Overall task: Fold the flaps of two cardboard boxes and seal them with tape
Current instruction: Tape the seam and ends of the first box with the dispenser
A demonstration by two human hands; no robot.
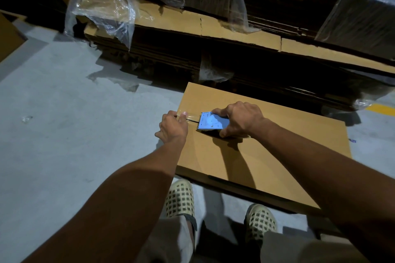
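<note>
The cardboard box [267, 151] lies on the grey floor [64, 124] just beyond the person's feet, its top flaps folded shut. At its left edge the left hand [172, 127] curls over the rim, thumb pressing down the end of a clear tape strip [192, 118]. Just to the right, the right hand [239, 118] grips a blue tape dispenser [210, 121] resting on the box top. Beyond the box, stacks of flat cardboard [224, 28] sit under torn plastic wrap [102, 8].
</note>
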